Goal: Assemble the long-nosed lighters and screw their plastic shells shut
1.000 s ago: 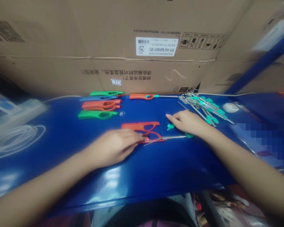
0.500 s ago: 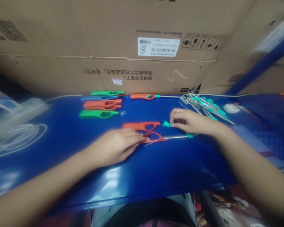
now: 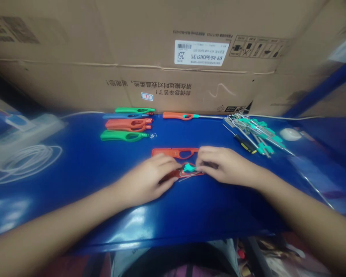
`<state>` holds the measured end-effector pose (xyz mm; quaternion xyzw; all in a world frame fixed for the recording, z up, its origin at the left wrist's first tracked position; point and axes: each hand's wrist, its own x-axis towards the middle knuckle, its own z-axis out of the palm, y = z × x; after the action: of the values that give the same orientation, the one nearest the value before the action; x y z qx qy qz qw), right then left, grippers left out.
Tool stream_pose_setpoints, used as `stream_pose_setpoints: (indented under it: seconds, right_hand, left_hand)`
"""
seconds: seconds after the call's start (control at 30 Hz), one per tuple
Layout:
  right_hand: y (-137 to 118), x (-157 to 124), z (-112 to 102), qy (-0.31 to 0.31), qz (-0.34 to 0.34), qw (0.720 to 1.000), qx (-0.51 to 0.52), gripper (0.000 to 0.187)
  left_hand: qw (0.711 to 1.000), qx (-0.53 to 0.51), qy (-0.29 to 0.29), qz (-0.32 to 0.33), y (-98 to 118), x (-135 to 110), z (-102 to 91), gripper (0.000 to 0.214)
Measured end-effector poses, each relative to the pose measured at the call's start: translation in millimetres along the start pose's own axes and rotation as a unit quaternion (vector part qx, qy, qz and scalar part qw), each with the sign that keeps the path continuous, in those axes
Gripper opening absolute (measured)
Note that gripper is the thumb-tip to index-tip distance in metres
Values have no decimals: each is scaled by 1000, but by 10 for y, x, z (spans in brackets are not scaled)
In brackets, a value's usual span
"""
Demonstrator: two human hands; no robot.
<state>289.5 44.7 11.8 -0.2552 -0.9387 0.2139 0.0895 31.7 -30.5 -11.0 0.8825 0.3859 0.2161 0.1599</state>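
My left hand is closed on the rear end of an orange lighter handle half lying on the table. In my right hand, a small green trigger piece is pinched, held over the handle's loop; whether it touches the handle I cannot tell. A thin wire-like piece sticks out along the handle's near edge. Right behind lies another orange handle half, partly covered by my right fingers. The front of the worked handle is hidden under my right hand.
Green, blue and orange handles lie at back left. A lighter with its metal tube lies by the cardboard box. At right are a pile of metal tubes with green parts, a screwdriver and a white object. Coiled white cable lies left.
My right hand has moved left with the green trigger, from beside the handles to over the lower handle's loop. My left hand stays on the handle. The screwdriver is now uncovered.
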Motion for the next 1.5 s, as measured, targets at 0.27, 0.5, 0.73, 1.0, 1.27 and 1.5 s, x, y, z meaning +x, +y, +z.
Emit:
stream_pose_setpoints:
  seconds: [0.27, 0.5, 0.73, 1.0, 1.27, 1.5]
  right_hand:
    - [69, 36, 96, 4, -37, 997, 70, 9]
    - [10, 17, 118, 9, -122, 992, -2, 17]
    - [-20, 5, 96, 21, -147, 985, -91, 21]
    - [-47, -4, 78, 10, -161, 975, -153, 22]
    - [-54, -9, 84, 16, -179, 963, -199, 23]
    - [-75, -7, 66, 12, -191, 957, -218, 22]
  left_hand:
    - [997, -52, 6, -52, 8, -3, 26, 23]
    - [991, -88, 13, -102, 15, -11, 31, 24]
    - [988, -91, 22, -120, 26, 18, 31, 19]
    - [992, -75, 28, -96, 25, 18, 42, 20]
    - [994, -55, 28, -87, 41, 19, 47, 20]
    - [992, -72, 22, -99, 46, 16, 52, 19]
